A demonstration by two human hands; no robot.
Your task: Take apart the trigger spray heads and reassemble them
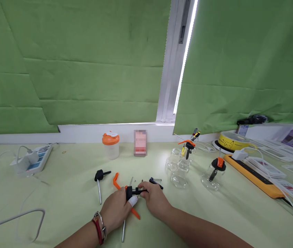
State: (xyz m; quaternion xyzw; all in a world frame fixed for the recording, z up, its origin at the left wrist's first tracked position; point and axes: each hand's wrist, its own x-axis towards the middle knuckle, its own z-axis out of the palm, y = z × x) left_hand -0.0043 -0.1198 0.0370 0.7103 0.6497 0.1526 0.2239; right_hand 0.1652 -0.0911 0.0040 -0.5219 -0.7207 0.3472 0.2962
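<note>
My left hand [119,206], with a white wrap on its thumb, is closed around a black plastic piece [129,193] that has a round cap-like head. The fingertips of my right hand [154,198] pinch the narrow black stem at the other end of this piece. Beneath and beside my left hand show orange plastic [115,182] and a thin metal rod [123,230]; whether they join the black piece is hidden. A small coil spring [158,179] and a black handle-like part [156,183] lie just beyond my right hand. Left of my hands rests a black head with a metal rod [99,186].
Several clear glass jars [179,175] stand to the right. One jar [211,181] carries a black and orange top. Behind are an orange-lidded cup [111,146] and a phone [140,143]. Power strips [39,160] and cables lie left; an orange strip [255,177] lies right.
</note>
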